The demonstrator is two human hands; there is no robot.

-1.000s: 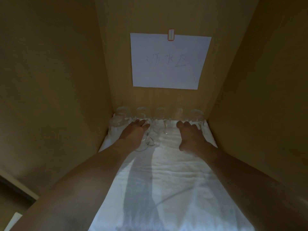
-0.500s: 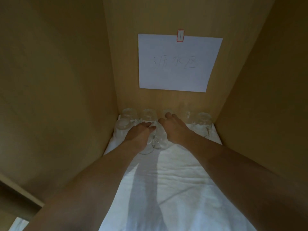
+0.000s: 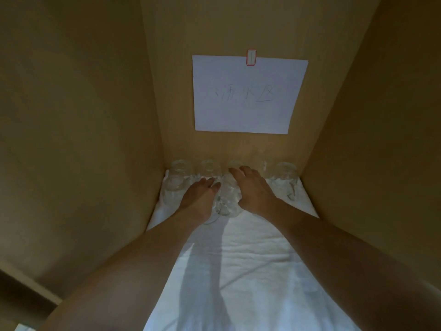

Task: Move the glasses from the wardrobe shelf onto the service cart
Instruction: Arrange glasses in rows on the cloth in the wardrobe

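Glasses (image 3: pixel 235 168) stand in a row along the back of the wardrobe shelf (image 3: pixel 250 271), upside down on the white cloth (image 3: pixel 257 254) that covers it, close against the back panel (image 3: pixel 214 149). You have both arms reaching deep into the compartment, between the two wooden side walls.

Your left hand (image 3: pixel 199 197) lies palm down over a clear glass (image 3: pixel 213 217) that sits nearer to you than the row; only its lower rim shows past your wrist. Your fingers (image 3: pixel 210 183) there are together and nearly flat on top of it, and whether they actually grip it cannot be told.

Your right hand (image 3: pixel 254 189) is just beside the left, laid over another clear glass (image 3: pixel 230 201) in the middle of the shelf. Its fingers (image 3: pixel 236 173) are spread and curved down, their tips reaching the third glass of the back row; a firm hold cannot be confirmed because the glass is transparent and partly covered.

Two glasses (image 3: pixel 180 169) at the far left stand clear of your hands, one in front of the other. At the far right, one glass (image 3: pixel 286 174) with a handle stands apart from your right hand.

Above the row, a white paper sheet (image 3: pixel 248 94) with faint handwriting hangs on the back panel, fixed by a small red-edged tab (image 3: pixel 251 57) at its top edge.
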